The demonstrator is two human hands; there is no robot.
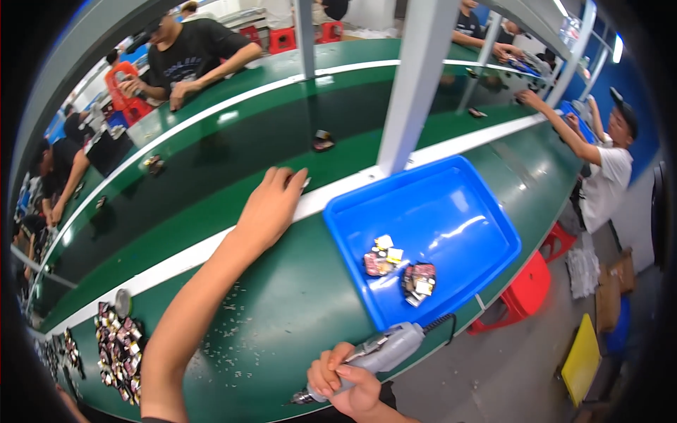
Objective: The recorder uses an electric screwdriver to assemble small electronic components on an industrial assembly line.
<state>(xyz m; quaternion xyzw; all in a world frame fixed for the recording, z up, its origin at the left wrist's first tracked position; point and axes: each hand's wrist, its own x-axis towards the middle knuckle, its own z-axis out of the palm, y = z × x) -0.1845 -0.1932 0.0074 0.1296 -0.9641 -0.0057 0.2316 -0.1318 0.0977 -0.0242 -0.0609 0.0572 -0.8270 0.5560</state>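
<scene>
My left hand [269, 204] reaches forward over the white rail beside the belt. Its fingers are bent together, and a small pale thing shows at the fingertips, too little of it to name. In my right hand [345, 381], low in the view, is a grey electric screwdriver [386, 348], its bit pointing left and its cord trailing at the other end. Beyond it a blue tray [451, 211] holds two small dark assemblies [419, 283] with pale and yellow parts. On the dark belt, past my left hand, lies another such assembly [323, 141].
A heap of similar assemblies [118, 349] lies left of my left forearm, next to a round tin [123, 303]. Tiny clear bits [233, 331] are scattered on the green bench. A grey post [416, 84] rises behind the tray. Several people work around the belt; red stools [518, 292] stand at right.
</scene>
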